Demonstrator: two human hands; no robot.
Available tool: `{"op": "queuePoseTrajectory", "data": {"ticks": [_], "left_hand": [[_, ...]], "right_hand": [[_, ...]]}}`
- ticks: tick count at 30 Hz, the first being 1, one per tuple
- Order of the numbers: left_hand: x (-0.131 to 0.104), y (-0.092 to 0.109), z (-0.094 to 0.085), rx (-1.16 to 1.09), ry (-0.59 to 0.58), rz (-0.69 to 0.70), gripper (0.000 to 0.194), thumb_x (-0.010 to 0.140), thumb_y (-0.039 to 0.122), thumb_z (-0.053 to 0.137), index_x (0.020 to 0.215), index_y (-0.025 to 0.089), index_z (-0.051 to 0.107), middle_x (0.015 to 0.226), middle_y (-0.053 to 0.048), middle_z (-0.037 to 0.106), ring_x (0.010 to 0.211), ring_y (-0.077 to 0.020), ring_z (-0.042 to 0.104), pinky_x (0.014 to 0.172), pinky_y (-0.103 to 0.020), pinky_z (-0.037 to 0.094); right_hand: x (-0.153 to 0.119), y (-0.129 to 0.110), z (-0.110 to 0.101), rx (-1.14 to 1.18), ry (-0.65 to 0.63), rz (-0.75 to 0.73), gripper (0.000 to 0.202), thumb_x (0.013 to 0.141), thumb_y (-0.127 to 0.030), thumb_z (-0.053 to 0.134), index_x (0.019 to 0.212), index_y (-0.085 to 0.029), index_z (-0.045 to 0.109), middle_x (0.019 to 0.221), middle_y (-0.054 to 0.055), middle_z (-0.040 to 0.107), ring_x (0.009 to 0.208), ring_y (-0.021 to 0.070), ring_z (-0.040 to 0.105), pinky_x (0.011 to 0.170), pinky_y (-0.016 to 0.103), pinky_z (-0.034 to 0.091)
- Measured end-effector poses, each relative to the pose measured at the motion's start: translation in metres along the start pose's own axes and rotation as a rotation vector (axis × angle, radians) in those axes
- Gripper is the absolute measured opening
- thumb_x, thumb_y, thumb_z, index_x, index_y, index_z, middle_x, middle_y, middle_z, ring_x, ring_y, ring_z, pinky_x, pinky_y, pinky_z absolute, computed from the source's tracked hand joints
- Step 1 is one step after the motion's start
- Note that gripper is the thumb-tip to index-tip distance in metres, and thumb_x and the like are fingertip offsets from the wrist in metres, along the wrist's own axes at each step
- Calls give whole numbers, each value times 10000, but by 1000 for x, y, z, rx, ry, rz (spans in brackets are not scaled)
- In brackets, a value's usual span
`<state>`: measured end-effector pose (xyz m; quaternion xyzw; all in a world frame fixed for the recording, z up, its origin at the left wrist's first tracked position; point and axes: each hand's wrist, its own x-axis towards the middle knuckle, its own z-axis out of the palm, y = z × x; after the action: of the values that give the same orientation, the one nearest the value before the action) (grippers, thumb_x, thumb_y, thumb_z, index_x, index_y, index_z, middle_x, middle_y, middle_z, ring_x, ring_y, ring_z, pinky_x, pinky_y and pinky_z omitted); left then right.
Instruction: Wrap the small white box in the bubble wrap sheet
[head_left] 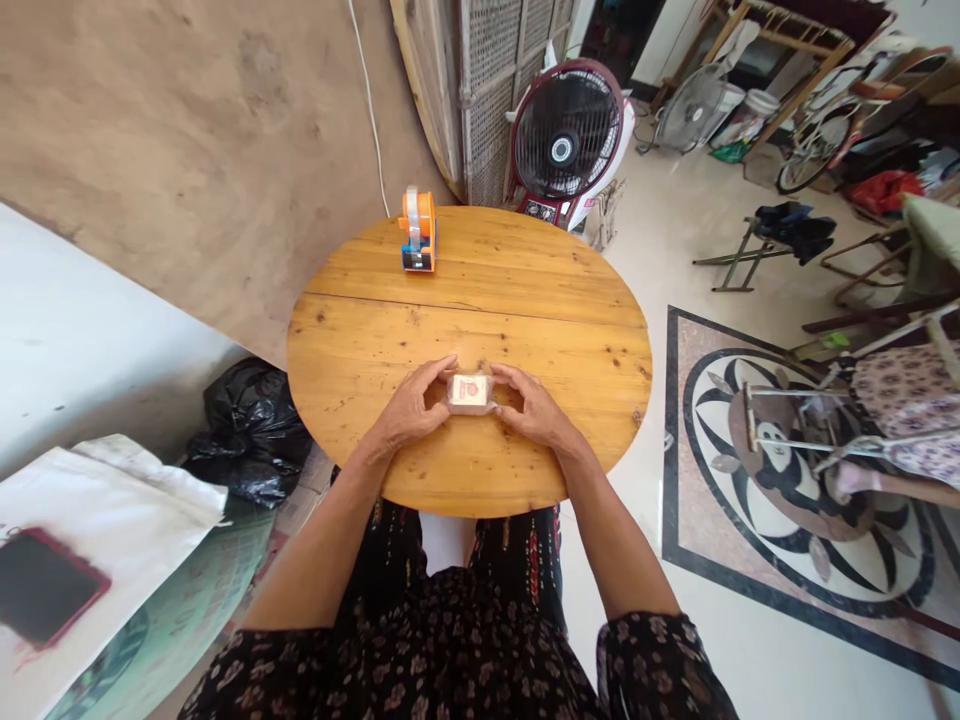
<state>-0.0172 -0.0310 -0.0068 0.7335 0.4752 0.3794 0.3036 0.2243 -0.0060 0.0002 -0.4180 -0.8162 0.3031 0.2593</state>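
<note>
A small, pale wrapped packet [470, 391] with a reddish print lies on the round wooden table [375, 350], near its front edge. My left hand [415, 402] closes on the packet's left end, thumb and fingers bent around it. From the other side my right hand [531, 405] pinches the right end, where clear wrapping shows. An orange and blue tape dispenser [418, 235] stands at the back left of the tabletop, apart from both hands.
Behind the table stands a dark red fan [566, 140]. Black plastic bags [255, 425] sit to the left, beside a white cloth with a phone [49, 588]. At the right, another person's leg [900, 485] and a folding stool [750, 245] are visible.
</note>
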Motion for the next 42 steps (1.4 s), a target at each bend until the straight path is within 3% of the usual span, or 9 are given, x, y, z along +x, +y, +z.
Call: {"op": "queuePoseTrajectory", "data": {"ticks": [9, 15, 19, 23, 28, 42], "left_hand": [[0, 2, 0, 79, -35, -68, 744, 726, 182, 556, 1444, 187, 365, 1269, -90, 606, 1165, -245, 558, 1053, -437, 410], [2, 0, 2, 92, -11, -87, 693, 713, 158, 530, 1400, 174, 434, 1241, -88, 618, 1132, -243, 570, 1038, -436, 426], [1, 0, 1, 14, 5, -56, 694, 677, 132, 511, 1368, 164, 461, 1298, -100, 580, 1173, -251, 558, 1054, -430, 425], [-1, 3, -4, -85, -10, -23, 694, 673, 154, 520, 1364, 153, 458, 1347, -124, 535, 1222, -268, 535, 1073, -432, 416], [-1, 9, -7, -95, -34, -74, 668, 683, 177, 567, 1346, 171, 482, 1338, -119, 550, 1235, -280, 525, 1092, -457, 395], [0, 7, -2, -68, -42, -111, 684, 747, 213, 601, 1408, 165, 430, 1328, -121, 575, 1203, -264, 556, 1065, -446, 422]], "right_hand": [[3, 0, 5, -37, 57, -22, 542, 812, -335, 649, 1328, -242, 510, 1329, 86, 592, 1214, 279, 528, 1047, 490, 371], [4, -3, 6, -22, 48, -38, 497, 825, -315, 631, 1301, -221, 527, 1286, 93, 614, 1181, 271, 544, 1056, 484, 354], [2, -8, 4, -31, 27, -50, 593, 803, -321, 640, 1361, -232, 456, 1374, 102, 533, 1251, 290, 483, 1065, 498, 344], [1, -9, 2, -23, 4, -73, 737, 776, -435, 686, 1419, -247, 377, 1442, 111, 453, 1307, 303, 432, 1080, 497, 337], [1, -6, 5, -49, 22, -70, 760, 770, -501, 695, 1420, -262, 382, 1437, 100, 477, 1302, 304, 443, 1084, 501, 326], [5, -8, 11, -57, 33, -48, 581, 795, -332, 687, 1329, -242, 476, 1340, 89, 561, 1208, 275, 507, 1030, 465, 374]]}}
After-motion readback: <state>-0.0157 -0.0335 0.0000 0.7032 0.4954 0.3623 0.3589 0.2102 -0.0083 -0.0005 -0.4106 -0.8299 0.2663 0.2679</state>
